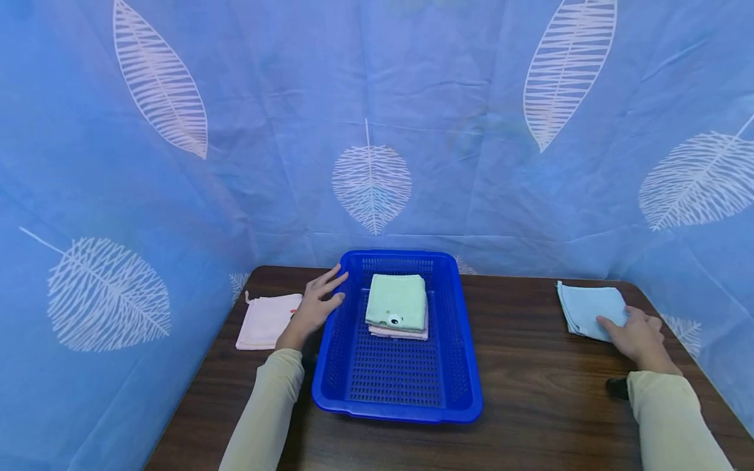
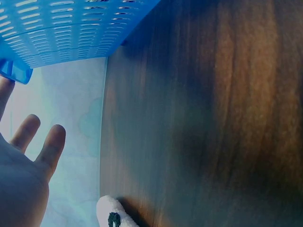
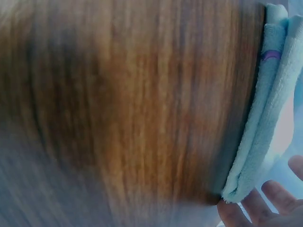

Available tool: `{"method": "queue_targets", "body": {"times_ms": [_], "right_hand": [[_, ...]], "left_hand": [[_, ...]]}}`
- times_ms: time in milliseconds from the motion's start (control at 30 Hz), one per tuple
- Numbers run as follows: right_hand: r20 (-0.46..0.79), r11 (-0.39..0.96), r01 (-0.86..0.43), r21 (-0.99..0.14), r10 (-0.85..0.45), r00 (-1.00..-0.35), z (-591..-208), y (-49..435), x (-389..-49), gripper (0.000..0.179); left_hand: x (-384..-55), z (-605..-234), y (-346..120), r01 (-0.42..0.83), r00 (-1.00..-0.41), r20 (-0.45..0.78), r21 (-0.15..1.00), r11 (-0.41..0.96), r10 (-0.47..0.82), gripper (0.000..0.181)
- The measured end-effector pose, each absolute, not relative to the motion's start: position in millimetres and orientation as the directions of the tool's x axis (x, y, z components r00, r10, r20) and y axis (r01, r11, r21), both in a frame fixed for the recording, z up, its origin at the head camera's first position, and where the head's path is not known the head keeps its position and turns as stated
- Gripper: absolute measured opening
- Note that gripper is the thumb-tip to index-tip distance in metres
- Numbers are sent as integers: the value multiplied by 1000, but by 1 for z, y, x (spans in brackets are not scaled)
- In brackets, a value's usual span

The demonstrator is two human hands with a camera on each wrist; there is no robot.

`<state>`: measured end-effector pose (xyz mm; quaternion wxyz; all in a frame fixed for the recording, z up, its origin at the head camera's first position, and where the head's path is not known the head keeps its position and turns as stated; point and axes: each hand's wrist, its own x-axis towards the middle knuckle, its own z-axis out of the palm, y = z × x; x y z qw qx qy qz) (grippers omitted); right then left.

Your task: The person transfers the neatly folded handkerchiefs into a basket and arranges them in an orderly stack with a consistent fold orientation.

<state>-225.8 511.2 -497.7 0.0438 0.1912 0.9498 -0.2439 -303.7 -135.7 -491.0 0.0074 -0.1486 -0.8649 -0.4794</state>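
Note:
A blue plastic basket (image 1: 397,413) stands on the table with a folded green towel (image 1: 396,301) in it, on top of a folded pink towel (image 1: 400,333). My left hand (image 1: 312,311) is at the basket's left rim, fingers spread; the left wrist view shows a fingertip near the rim. To its left lies another folded pink towel (image 1: 265,320), partly hidden by that hand. At the far right, my right hand (image 1: 639,337) touches the near right corner of a folded light blue towel (image 1: 592,307). In the right wrist view, loosely bent fingers (image 3: 279,196) meet the towel's edge.
The dark wooden table (image 1: 530,405) ends at a blue cloth backdrop (image 1: 283,163) with white leaf prints, which hangs behind and on both sides. A small dark object (image 1: 616,388) shows at the right wrist.

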Motion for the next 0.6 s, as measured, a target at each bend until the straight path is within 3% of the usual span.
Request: {"method": "queue_targets", "body": {"times_ms": [600], "right_hand": [[-209,741,508,-439,466,-860,-506,513,-221,89]], "left_hand": [[-302,-489,-134,258,-959,151,820,511,242,51]]}}
